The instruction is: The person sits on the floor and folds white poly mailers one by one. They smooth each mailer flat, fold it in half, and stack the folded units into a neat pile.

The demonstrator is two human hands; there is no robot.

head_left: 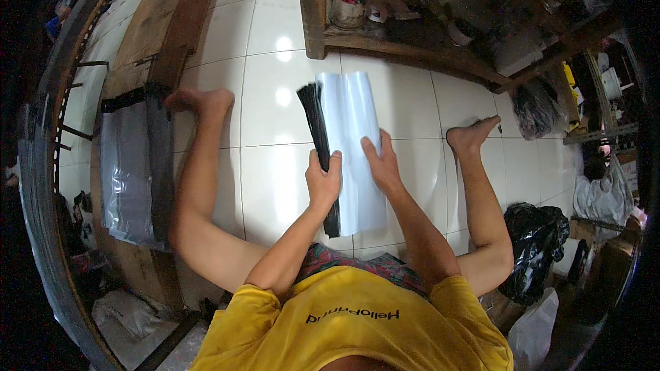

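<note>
Between my knees, above the tiled floor, I hold a bundle of plastic bags or sheets (350, 110), pale bluish and shiny with a thick black layered edge on its left side. My left hand (323, 180) grips that black edge, thumb on top. On the bundle's right side, my right hand (383, 165) is closed round the pale edge, with the thumb on the upper face. The undersides of both hands' fingers are hidden. At far left, a similar stack of clear plastic bags or sheets (130, 172) with black edges lies on a wooden board.
White floor tiles (275, 113) lie around the bundle. A low wooden bench (440, 57) with clutter stands ahead to the right. The wooden board (155, 14) runs along the left. By my right knee sits a black plastic bag (536, 247); metal shelving (598, 96) is beyond.
</note>
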